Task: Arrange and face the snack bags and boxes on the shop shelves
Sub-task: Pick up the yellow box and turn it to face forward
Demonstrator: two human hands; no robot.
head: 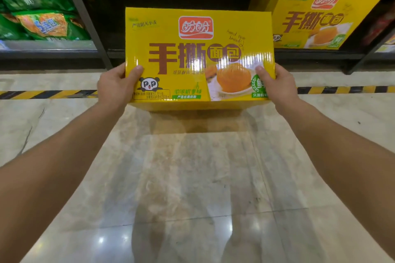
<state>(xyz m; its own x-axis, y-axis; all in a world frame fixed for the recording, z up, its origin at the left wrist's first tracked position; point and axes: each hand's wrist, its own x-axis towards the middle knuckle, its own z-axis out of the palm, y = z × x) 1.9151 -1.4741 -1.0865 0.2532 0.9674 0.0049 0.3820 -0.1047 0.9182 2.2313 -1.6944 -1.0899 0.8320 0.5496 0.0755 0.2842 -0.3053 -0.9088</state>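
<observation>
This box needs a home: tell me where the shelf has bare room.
Free: the dark shelf stretch between the post and the shelved box, straight behind the held box; its depth is too dark to judge. Crowded: left of the post, green bags fill the shelf. The floor below is bare too.

We're up at head height here, one wide-angle camera worn on the person, facing forward and tipped down toward the low shelves [49,46]. The floor [192,177] fills our lower half, close underneath us. Both arms reach in from the bottom corners, putting the left hand [115,87] and right hand [280,87] mid-frame on the yellow box [198,55], near and dead centre. Straight lines bow toward the edges. It's our only view.
</observation>
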